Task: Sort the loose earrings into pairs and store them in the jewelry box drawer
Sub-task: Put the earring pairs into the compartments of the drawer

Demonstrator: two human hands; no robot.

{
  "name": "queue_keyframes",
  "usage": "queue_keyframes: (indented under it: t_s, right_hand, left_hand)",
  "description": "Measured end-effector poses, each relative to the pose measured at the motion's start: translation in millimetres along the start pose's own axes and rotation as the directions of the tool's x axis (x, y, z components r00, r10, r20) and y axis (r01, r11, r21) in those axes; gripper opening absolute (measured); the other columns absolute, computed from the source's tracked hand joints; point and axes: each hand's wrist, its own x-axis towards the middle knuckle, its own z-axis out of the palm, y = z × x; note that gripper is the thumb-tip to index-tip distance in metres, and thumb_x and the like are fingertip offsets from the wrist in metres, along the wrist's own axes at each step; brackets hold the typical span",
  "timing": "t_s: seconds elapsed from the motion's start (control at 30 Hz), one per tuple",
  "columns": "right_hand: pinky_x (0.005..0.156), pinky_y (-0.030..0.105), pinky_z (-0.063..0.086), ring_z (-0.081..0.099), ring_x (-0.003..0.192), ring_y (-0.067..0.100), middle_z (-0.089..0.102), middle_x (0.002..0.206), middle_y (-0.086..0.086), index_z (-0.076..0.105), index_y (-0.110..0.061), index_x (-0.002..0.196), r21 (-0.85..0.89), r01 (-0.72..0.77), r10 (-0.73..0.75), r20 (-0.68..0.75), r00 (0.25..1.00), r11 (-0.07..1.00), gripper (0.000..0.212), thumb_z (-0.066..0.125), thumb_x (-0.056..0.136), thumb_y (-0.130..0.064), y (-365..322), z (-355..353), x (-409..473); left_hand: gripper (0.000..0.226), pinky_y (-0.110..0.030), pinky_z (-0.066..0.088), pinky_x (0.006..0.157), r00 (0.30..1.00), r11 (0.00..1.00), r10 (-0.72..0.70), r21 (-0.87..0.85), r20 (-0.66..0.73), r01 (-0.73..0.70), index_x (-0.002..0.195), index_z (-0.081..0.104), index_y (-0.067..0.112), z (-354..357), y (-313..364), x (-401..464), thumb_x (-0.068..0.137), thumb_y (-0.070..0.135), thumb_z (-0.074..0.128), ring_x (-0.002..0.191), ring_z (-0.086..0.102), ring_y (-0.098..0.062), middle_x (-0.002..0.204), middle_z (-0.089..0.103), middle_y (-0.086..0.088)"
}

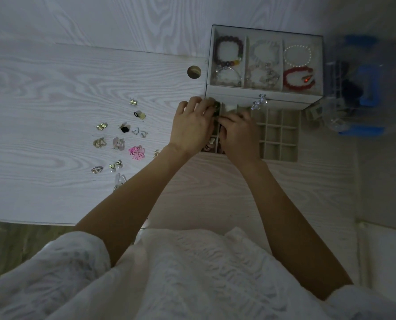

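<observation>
A white jewelry box (265,94) stands at the back right of the desk, its gridded drawer (278,135) pulled out toward me. Both hands hover over the drawer's left compartments. My left hand (191,125) and my right hand (238,132) meet at a small dark-green earring (216,110), fingers curled around it. Another earring (211,142) lies in a near-left compartment, partly hidden by my wrists. Several loose earrings lie in pairs on the desk to the left, among them a pink flower pair (136,152), a black one (124,128) and gold ones (99,142).
The box's top tray holds bracelets, a red one (297,78) at the right. A clear organizer with blue parts (358,88) stands right of the box. A round cable hole (194,72) sits in the desk. The desk's front edge (30,221) runs left of my arm.
</observation>
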Motion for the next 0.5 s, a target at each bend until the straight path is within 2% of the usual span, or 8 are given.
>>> queue_keyframes:
  t_s: [0.1,0.17,0.27,0.4,0.5]
  right_hand:
    - [0.079,0.035,0.045,0.057,0.089,0.03,0.072,0.096,0.004,0.07,-0.012,0.101,-0.003,0.007,-0.007,0.026,1.0,1.0,0.031,0.043,0.087,-0.014,2,2,0]
    - [0.081,0.036,0.045,0.056,0.091,0.031,0.072,0.098,0.005,0.07,-0.011,0.103,0.0,0.005,-0.005,0.049,0.999,1.0,0.03,0.044,0.088,-0.013,5,4,2]
    - [0.082,0.037,0.044,0.056,0.094,0.032,0.071,0.098,0.006,0.07,-0.01,0.102,-0.007,-0.007,0.007,0.046,0.999,1.0,0.027,0.047,0.087,-0.012,3,1,3]
    - [0.084,0.036,0.042,0.053,0.098,0.03,0.065,0.104,0.01,0.067,-0.008,0.104,0.041,0.004,-0.006,0.037,0.999,0.999,0.026,0.047,0.087,-0.011,-9,-12,-4]
    - [0.085,0.034,0.04,0.054,0.096,0.028,0.065,0.101,0.009,0.067,-0.007,0.101,0.121,0.084,-0.089,0.039,0.995,0.989,0.024,0.048,0.087,-0.009,-24,-15,-16]
  left_hand:
    - [0.032,-0.031,0.027,0.076,0.998,1.0,0.008,-0.005,0.056,-0.008,0.096,0.068,0.016,1,-1,-3,0.083,0.023,0.041,0.092,0.061,-0.025,0.104,0.069,0.003]
    - [0.037,-0.032,0.029,0.079,0.995,1.0,-0.002,-0.03,0.103,0.005,0.102,0.068,0.016,1,0,-3,0.083,0.026,0.037,0.095,0.061,-0.025,0.107,0.069,0.002]
    - [0.04,-0.038,0.039,0.085,0.987,0.974,-0.062,-0.207,0.145,0.092,0.106,0.066,0.015,-8,-2,-2,0.086,0.027,0.034,0.099,0.06,-0.027,0.106,0.07,-0.002]
    - [0.031,-0.038,0.048,0.082,0.97,0.838,-0.208,-0.489,0.128,0.244,0.101,0.067,0.016,-37,-17,-28,0.087,0.016,0.039,0.09,0.063,-0.023,0.099,0.07,-0.001]
    - [0.026,-0.029,0.051,0.077,0.915,0.687,-0.389,-0.627,0.107,0.366,0.108,0.063,0.017,-67,-28,-67,0.091,0.009,0.046,0.088,0.064,-0.01,0.097,0.069,0.008]
